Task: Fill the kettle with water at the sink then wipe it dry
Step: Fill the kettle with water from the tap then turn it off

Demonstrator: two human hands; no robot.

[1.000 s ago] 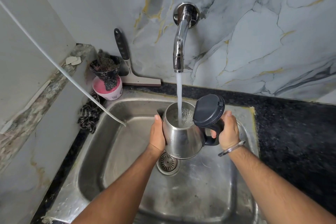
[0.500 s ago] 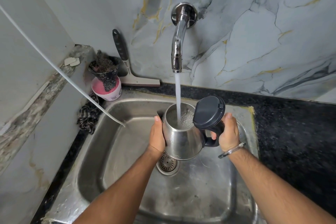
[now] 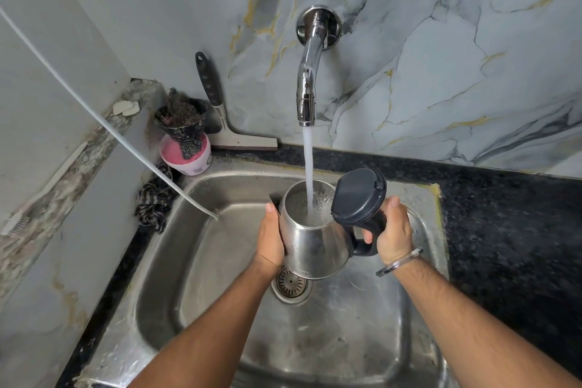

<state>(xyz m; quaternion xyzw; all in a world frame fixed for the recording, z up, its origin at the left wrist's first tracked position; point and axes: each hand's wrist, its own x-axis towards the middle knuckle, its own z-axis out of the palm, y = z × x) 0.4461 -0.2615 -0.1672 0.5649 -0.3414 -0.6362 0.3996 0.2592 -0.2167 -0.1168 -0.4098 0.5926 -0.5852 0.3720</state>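
Note:
A steel kettle [image 3: 311, 246] with a dark lid flipped open [image 3: 359, 195] hangs over the steel sink [image 3: 195, 261], above the drain. A stream of water [image 3: 308, 167] falls from the chrome wall tap [image 3: 307, 88] into its open mouth, and the water inside bubbles. My left hand [image 3: 270, 238] presses flat against the kettle's left side. My right hand [image 3: 392, 231] is wrapped around the kettle's black handle, a metal bangle on its wrist.
A checked cloth [image 3: 154, 201] lies at the sink's back left corner, beside a pink tub [image 3: 185, 157] with a black cup of scrubbers. A squeegee [image 3: 226, 126] leans on the marble wall. A white hose [image 3: 110, 129] runs into the basin. Black counter [image 3: 504, 230] lies to the right.
The kettle and both hands stay in the same place under the running tap; the bubbling water inside has risen slightly.

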